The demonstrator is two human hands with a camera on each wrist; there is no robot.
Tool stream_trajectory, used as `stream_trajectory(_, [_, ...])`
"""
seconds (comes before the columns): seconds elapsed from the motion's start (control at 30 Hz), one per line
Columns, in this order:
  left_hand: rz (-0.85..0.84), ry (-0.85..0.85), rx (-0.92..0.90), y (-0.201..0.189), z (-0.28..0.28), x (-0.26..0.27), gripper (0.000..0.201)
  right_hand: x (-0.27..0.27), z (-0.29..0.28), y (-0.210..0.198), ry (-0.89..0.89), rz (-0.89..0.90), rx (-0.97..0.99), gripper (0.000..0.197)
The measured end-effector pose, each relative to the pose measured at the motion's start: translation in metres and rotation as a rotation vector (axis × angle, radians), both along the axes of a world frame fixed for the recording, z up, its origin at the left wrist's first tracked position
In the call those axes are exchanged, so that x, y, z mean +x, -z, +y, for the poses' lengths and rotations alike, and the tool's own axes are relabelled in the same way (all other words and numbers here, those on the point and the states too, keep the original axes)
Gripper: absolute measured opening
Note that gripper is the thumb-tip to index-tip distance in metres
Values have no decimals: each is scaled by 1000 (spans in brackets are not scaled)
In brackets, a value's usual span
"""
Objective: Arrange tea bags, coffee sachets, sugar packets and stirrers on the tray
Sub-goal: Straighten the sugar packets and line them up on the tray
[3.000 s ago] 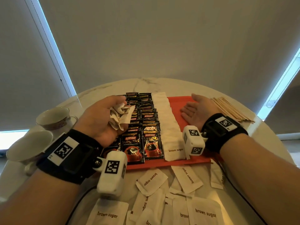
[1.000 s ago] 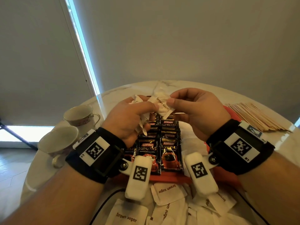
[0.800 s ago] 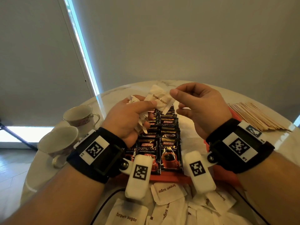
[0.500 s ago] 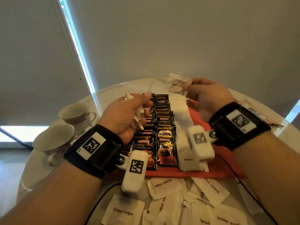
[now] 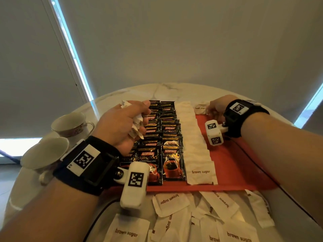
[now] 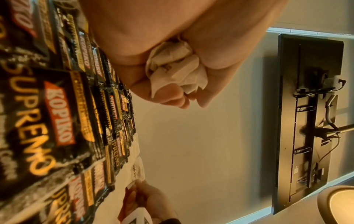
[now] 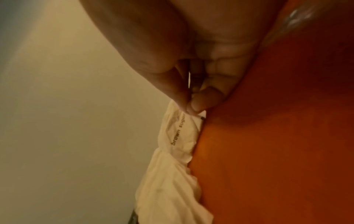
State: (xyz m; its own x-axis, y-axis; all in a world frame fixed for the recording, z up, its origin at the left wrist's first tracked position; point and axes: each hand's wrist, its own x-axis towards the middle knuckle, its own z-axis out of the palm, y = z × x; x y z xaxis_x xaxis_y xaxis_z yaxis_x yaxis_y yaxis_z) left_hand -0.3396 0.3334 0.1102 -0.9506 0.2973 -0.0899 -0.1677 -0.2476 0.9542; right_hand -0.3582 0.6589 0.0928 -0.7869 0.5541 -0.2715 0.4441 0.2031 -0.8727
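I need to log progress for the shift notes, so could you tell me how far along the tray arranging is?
Done: coffee sachets lie in overlapping columns on the red tray, beside one column of sugar packets.

In hand: the right hand pinches a brown sugar packet at the tray's far edge; the left hand grips a bunch of packets.

Left: loose sugar packets on the table. No stirrers or tea bags show on the tray.

The head view looks forward and down over both forearms at the tray (image 5: 232,165). The left wrist view, rolled sideways, sits close under the left hand (image 6: 172,45), looking across the coffee sachets (image 6: 57,121). The right wrist view skims the tray's surface, very near. All three share the sugar packet row (image 5: 192,137).
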Motion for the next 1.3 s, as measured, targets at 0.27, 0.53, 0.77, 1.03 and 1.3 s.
stream_trajectory(0.27, [16,5,4,-1,0,0,14,7,-19,-2,129,171,-233,24])
stream_trajectory(0.53, [-41,52,27,-4,2,4,17,6,-36,-2,1,-50,-250,15])
stream_trajectory(0.77, [-54,72,25,-5,1,6,23,4,-37,-3,4,-66,-205,31])
stream_trajectory(1.03, [-69,71,17,-8,1,9,22,0,-30,2,152,13,-210,15])
stream_trajectory(1.3, [-84,89,12,-10,1,11,23,7,-38,0,91,29,-187,23])
